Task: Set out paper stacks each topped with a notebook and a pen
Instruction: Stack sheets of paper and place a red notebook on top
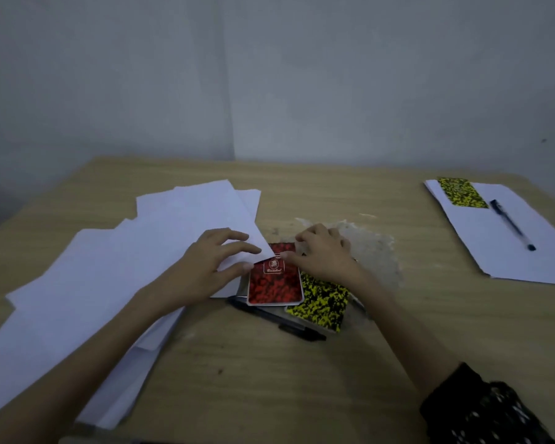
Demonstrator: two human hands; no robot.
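A loose heap of white paper sheets [109,270] covers the left of the table. My left hand [212,267] rests on its right edge, fingers spread over a sheet corner. A red notebook [274,283] lies mid-table, overlapping a yellow-black notebook [321,302]. My right hand [324,254] holds the red notebook's top end, thumb on the cover and fingers curled over the far edge. A black pen [279,320] lies just in front of them. At the far right sits a paper stack [510,248] with a yellow-black notebook [462,192] and a pen [511,224] on top.
The wooden table [302,379] has a worn, peeling patch [372,245] right of my right hand. A grey wall rises behind the table's far edge. Bare wood shows in the near middle and between the two paper areas.
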